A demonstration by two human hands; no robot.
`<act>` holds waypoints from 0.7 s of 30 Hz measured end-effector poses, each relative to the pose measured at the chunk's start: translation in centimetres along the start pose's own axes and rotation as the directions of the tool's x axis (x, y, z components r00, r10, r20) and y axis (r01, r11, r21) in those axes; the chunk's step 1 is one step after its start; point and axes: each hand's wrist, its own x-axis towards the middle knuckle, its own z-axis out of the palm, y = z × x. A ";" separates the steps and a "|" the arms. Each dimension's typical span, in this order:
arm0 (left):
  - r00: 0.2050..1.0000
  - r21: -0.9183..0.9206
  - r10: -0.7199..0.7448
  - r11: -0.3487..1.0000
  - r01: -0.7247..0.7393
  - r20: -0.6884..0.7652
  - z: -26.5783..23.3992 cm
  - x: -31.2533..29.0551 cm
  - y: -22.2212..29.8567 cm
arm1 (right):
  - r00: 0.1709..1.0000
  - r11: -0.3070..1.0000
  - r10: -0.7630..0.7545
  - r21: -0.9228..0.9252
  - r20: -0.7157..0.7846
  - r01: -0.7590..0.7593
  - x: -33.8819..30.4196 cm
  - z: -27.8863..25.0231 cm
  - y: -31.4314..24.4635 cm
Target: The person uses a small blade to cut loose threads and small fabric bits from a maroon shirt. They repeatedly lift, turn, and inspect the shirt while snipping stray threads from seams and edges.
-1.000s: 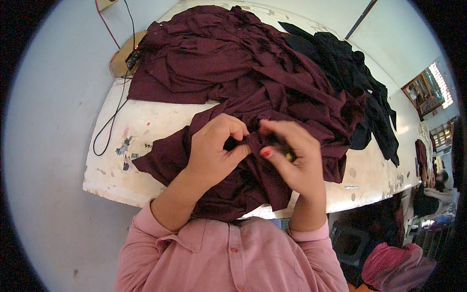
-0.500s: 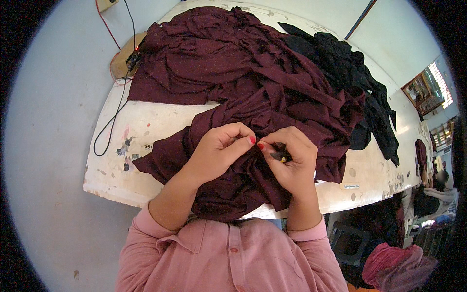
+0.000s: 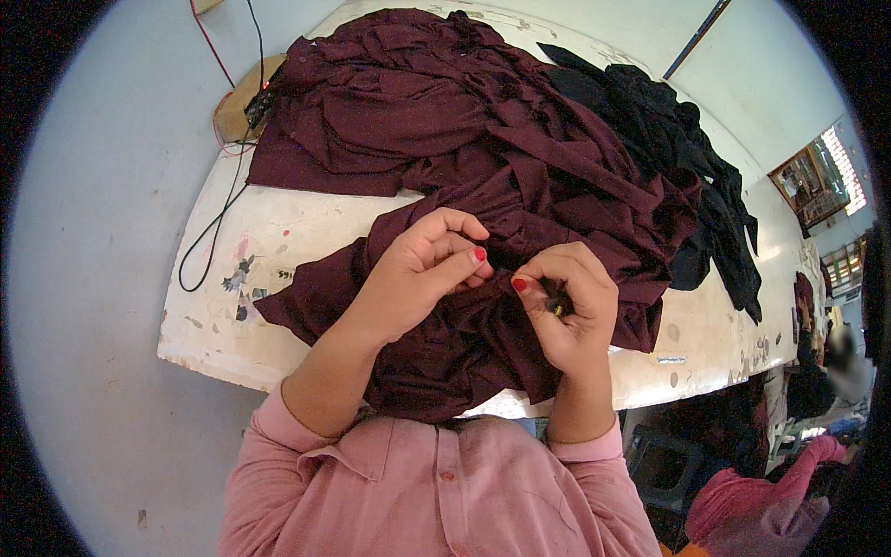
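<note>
A crumpled maroon cloth garment lies heaped over the table and reaches its near edge. Just above its front folds is my left hand, index finger and thumb apart, the other fingers curled behind the thumb. I see nothing between those fingertips. My right hand is a short gap to the right, its thumb and index fingertip close together. Small black thread snips with a yellow mark sit inside its curled fingers, mostly hidden by them. Whether the right fingertips also pinch a thread is too fine to tell.
Black cloth lies beside the maroon heap on the right of the worn white table. At the left, a black cable loops over the table near a brown box-like thing. A pink-clothed person is at lower right.
My hands have drawn apart from where their fingertips met over the cloth. The left index finger has lifted away from the thumb; the right hand has shifted slightly right.
</note>
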 end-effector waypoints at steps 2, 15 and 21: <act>0.994 -0.018 -0.072 0.997 0.074 0.086 0.1 0.0 0.3 | 1.000 1.000 -0.018 -0.022 -0.010 0.018 0.0 0.1 0.1; 0.985 0.101 0.029 0.994 -0.046 0.170 -0.1 -0.2 -0.2 | 0.999 0.995 -0.020 -0.102 -0.036 0.017 -0.2 0.1 0.0; 0.976 0.185 0.185 0.961 -0.204 0.117 0.4 -0.3 -0.2 | 0.996 0.997 0.083 0.002 0.016 -0.083 -0.3 0.0 0.4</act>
